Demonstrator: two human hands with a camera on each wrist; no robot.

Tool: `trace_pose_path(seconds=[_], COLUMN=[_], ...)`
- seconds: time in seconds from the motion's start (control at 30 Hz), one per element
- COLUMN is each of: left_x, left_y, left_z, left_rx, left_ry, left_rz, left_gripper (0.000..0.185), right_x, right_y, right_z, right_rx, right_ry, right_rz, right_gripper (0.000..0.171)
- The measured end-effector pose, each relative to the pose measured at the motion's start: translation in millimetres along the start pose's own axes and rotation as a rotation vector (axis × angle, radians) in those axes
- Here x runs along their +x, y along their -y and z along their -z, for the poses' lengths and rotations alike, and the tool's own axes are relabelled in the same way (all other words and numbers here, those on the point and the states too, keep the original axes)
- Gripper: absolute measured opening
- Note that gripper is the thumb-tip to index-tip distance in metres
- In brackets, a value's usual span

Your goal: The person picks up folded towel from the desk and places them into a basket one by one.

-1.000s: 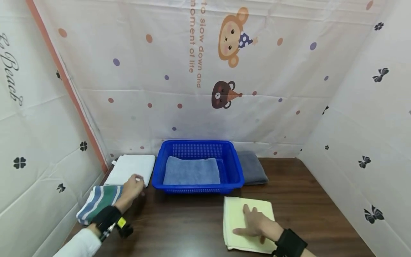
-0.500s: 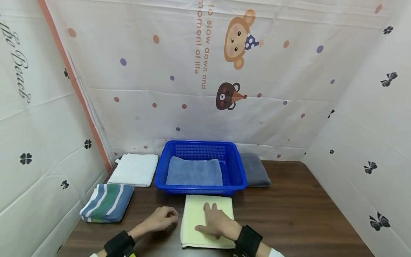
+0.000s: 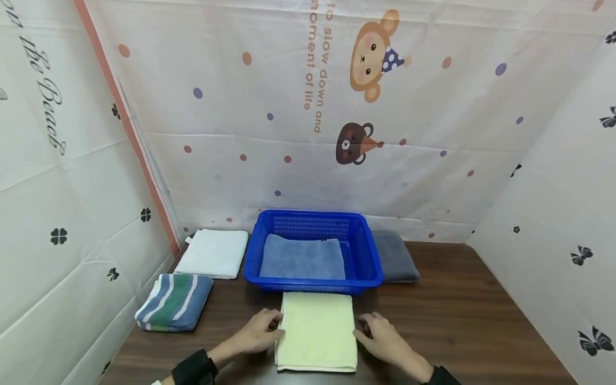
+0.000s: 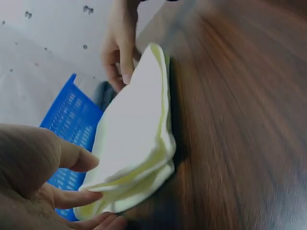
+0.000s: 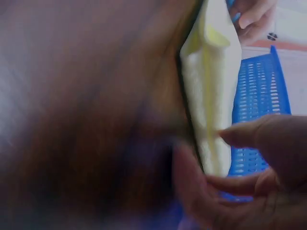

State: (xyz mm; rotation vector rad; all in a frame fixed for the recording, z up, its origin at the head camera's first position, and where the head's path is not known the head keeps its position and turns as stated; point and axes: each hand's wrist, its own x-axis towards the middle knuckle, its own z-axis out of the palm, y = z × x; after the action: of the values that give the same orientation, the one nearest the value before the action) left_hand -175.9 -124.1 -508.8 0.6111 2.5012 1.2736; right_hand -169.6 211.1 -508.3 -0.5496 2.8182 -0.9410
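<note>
A folded pale yellow terry towel [image 3: 317, 330] lies flat on the dark wooden table [image 3: 447, 321], its long axis running away from the person toward the blue plastic mesh basket [image 3: 313, 247], whose near wall its far short edge just meets. The 2 hands sit on opposite long sides of it: the left hand [image 3: 257, 334] at the left edge, the right hand [image 3: 382, 337] at the right edge, so the towel lies directly between the fingertips, inward from each. Both are about equally near, each touching its own edge roughly midway along the length. In the left wrist view the left fingers [image 4: 72, 158] are loosely curled with the thumb above and the others below the stacked layers, closing on the edge though not yet plainly pinching it; the right wrist view shows the right fingers [image 5: 240, 136] likewise bent around the opposite edge, thumb over the top and fingertips at or under the bottom fold. Neither hand is spread wide. The towel seems slightly raised at the edges in the wrist views, yet from the head view it rests on the table. Inside the basket, beyond the fingertips, lies a folded blue towel [image 3: 302, 258]; left of the left hand sit a striped blue, green and white towel [image 3: 173, 302] and a white folded towel [image 3: 214, 252], and a grey folded towel [image 3: 395, 258] lies beyond the right hand
</note>
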Motion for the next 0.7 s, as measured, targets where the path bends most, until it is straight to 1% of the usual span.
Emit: trace_pose_path(seconds=[0.03,0.13,0.2,0.27,0.3,0.37,0.43,0.47,0.53,0.6,0.63,0.7], left_x=[0.8,2.6,3.3,2.8,2.8,4.1,5.2,5.6,6.9,7.6,8.2,9.5], left_y=[-1.5,-4.9,-6.6,-8.2,-9.1,-11.3,-12.9,-12.9,-11.5,-10.0,-8.7,-7.1], left_z=[-1.8,-6.4,-9.2,-10.1,-10.4,-11.3,-12.5,-13.3,-15.4,-16.0,-16.1,-15.6], left_rx=[-0.007,-0.028,-0.046,-0.099,-0.139,-0.234,-0.322,-0.362,-0.432,-0.467,-0.485,-0.505], left_ry=[0.011,0.024,0.015,-0.007,-0.017,-0.035,-0.059,-0.076,-0.108,-0.144,-0.160,-0.164], left_rz=[-0.006,-0.014,-0.011,0.028,0.061,0.153,0.236,0.272,0.321,0.353,0.374,0.426], left_gripper=[0.031,0.033,0.033,0.034,0.035,0.035,0.035,0.034,0.035,0.040,0.042,0.048], right_x=[-3,-6,-5,-1,0,2,2,1,0,-2,-2,-2], right_y=[-3,-6,-3,1,3,6,6,5,3,0,-1,-4], right_z=[2,2,0,-3,-4,-5,-5,-4,-2,0,1,3], right_rx=[0.058,0.204,0.246,0.246,0.263,0.284,0.364,0.421,0.574,0.732,0.778,0.838], right_ry=[0.045,0.139,0.154,0.153,0.155,0.148,0.157,0.161,0.182,0.209,0.218,0.246], right_rz=[-0.015,0.012,0.026,0.032,0.023,-0.006,-0.070,-0.105,-0.197,-0.298,-0.329,-0.373], right_gripper=[0.044,0.039,0.032,0.026,0.025,0.027,0.035,0.040,0.050,0.059,0.061,0.062])
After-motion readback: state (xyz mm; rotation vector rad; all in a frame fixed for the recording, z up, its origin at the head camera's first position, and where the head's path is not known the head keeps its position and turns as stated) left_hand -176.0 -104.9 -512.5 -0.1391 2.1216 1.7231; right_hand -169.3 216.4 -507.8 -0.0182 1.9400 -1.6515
